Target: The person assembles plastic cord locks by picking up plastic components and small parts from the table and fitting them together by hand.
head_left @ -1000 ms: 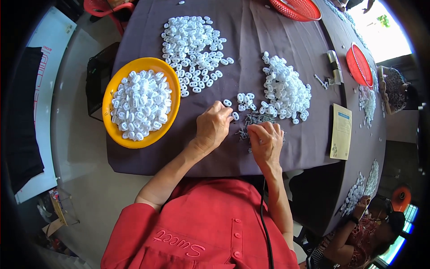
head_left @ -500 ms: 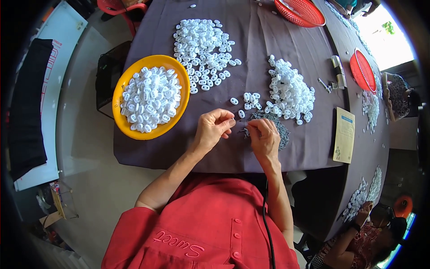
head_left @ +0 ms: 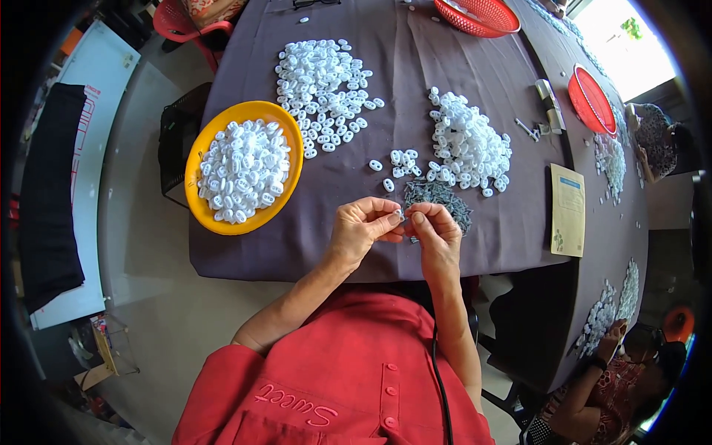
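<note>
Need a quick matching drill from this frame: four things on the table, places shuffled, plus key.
Things:
1. yellow bowl
2. grey metal parts pile
3. tan card
4. red basket

Places:
A. far edge of the table
B. just beyond the left hand and right hand
C. person's left, filled with white pieces
D. person's right, lying flat

Pairs: 1-C, 2-B, 3-D, 4-A

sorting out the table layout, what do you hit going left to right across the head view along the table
orange bowl of white pieces → left hand → right hand → loose white pile → tan card → far white heap
</note>
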Demonstrator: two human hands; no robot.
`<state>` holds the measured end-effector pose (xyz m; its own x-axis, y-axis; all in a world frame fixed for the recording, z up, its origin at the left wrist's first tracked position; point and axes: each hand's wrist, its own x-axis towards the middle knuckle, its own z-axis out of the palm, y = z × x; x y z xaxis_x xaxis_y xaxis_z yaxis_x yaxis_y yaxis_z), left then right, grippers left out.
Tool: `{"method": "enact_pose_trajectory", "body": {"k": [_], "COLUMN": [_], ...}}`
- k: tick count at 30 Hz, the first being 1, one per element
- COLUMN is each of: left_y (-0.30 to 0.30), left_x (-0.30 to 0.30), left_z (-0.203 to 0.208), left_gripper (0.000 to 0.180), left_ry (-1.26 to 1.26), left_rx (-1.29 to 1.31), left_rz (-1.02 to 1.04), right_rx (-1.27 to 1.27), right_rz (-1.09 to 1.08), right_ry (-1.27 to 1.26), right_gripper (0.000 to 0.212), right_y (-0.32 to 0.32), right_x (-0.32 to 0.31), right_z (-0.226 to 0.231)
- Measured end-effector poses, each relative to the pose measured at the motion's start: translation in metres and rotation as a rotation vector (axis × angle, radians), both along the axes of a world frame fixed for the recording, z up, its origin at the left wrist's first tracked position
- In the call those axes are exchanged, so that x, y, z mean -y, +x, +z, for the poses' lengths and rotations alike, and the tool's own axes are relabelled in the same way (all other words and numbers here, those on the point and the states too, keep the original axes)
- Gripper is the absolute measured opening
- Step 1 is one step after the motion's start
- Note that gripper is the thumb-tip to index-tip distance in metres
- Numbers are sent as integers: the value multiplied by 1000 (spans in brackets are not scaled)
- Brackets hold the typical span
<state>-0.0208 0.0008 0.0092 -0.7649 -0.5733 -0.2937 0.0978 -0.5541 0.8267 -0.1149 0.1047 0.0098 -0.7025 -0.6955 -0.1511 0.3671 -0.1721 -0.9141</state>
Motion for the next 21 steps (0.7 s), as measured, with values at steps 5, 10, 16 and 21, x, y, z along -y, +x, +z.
{"method": "enact_pose_trajectory", "body": {"k": [5, 10, 16, 21], "left_y": [1, 2, 2, 0], "left_x": [-2, -1, 0, 0], "left_z": [10, 12, 10, 12], "left_gripper": [11, 10, 10, 8], "left_ry": [-26, -66, -138, -187], "left_rx": [10, 26, 39, 67], "left_rz": [-16, -33, -36, -21], "right_rx": [39, 1, -81, -175], "right_rz": [-11, 34, 32, 29], "right_ry": [-53, -64, -27, 30], "right_gripper": [7, 7, 5, 4], "right_y": [5, 7, 8, 6], "right_x": [-1, 1, 3, 5], "right_z": [-2, -1, -1, -6]}}
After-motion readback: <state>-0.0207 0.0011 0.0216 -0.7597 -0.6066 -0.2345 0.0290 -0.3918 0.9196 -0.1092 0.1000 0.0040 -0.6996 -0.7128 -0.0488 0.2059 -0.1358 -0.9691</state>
